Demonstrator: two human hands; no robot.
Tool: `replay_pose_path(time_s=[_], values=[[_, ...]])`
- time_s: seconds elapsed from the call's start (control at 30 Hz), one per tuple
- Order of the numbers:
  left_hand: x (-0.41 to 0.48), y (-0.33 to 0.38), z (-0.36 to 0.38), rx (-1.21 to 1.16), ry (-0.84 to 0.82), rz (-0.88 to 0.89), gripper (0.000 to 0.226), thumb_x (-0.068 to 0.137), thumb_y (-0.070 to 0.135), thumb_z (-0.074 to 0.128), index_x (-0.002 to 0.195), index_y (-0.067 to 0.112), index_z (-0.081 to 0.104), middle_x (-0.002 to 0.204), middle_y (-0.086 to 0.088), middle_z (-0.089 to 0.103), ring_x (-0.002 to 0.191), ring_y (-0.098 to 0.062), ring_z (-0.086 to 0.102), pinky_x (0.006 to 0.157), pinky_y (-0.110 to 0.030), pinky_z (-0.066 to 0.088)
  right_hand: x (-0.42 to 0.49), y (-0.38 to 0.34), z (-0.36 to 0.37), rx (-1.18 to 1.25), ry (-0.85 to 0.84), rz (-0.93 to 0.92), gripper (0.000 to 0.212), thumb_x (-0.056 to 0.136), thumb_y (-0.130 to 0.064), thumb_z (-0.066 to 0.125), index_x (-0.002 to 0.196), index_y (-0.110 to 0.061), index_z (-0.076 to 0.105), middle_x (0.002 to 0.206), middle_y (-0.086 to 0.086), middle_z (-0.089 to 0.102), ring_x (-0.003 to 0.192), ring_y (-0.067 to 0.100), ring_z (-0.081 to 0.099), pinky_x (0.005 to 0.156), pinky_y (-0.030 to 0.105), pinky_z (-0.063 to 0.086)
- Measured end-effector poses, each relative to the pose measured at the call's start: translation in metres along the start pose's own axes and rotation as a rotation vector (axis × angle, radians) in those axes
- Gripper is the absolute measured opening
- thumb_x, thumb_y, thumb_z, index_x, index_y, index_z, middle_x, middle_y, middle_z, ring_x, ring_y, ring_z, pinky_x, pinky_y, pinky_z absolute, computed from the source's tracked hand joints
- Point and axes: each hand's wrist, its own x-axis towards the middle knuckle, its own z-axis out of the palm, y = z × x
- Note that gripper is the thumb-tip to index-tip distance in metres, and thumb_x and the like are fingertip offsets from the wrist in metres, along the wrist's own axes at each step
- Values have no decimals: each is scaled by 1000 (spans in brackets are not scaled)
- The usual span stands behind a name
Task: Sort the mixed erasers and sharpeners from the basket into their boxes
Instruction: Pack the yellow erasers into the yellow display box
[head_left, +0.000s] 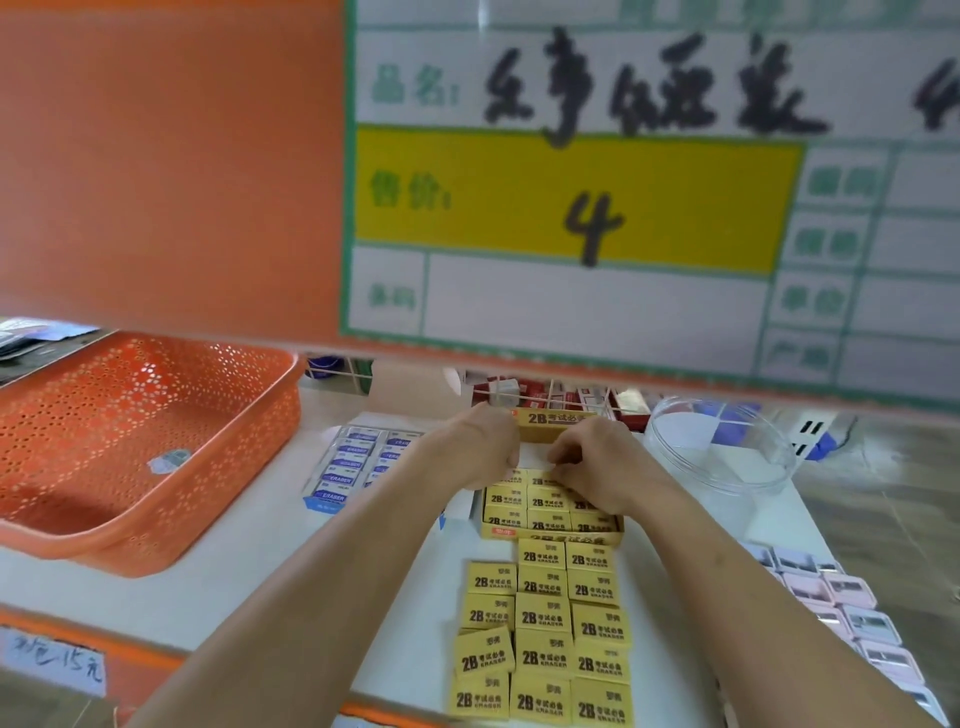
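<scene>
A yellow 2B eraser box (551, 534) stands open on the white shelf, partly filled with yellow erasers. Both hands are over its far end. My left hand (480, 447) is curled at the box's back left corner, and what it holds is hidden. My right hand (592, 462) has its fingers bent down onto the erasers in the back row. Several loose yellow 2B erasers (543, 618) lie in rows in front of the box. The orange perforated basket (93, 525) sits at the left, almost empty, with one small grey item (171, 460) inside.
A box of blue-and-white erasers (353, 462) stands left of the yellow box. A clear round plastic container (727, 457) is at the right. Pink sharpeners (852, 613) line the right edge. A large price sign (571, 208) hangs overhead.
</scene>
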Motion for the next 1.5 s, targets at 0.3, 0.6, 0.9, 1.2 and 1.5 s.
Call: replay_pose_path(time_s=[0.3,0.6,0.9,1.2,1.5], values=[[-32,0,9,-146,280,131,16,92,13,58,96,24,70,98,6,65,83,-10,63,81,-31,55,-22,-7,-11,69,183,-170,10,87,-12,62,92,-20,67,93,-9,63,88,10,59,74,17,45],[-95,-3,18,-227,23,156,7,85,33,69,82,27,66,78,15,63,80,-7,61,73,-22,48,-72,-11,-4,65,-169,-178,9,76,-27,77,82,-28,70,80,-14,64,75,6,60,74,28,52],[-123,6,44,-227,-71,-6,35,74,38,79,98,31,56,87,14,54,86,-11,54,73,-26,43,-93,-14,19,-13,-79,-273,23,83,-28,71,106,-21,69,97,-10,59,86,8,56,76,23,48],[-132,8,57,-268,53,-39,26,77,32,77,97,25,63,83,12,56,77,-8,54,68,-23,44,-89,-12,35,-37,-17,-300,31,86,-25,67,116,-22,63,104,-11,54,99,9,53,83,22,43],[-116,-4,44,-326,217,66,24,79,30,76,69,31,54,74,12,54,65,-5,50,57,-21,37,-83,-10,29,61,-41,-287,12,85,-19,66,87,-28,57,85,-13,56,74,4,53,63,19,44]])
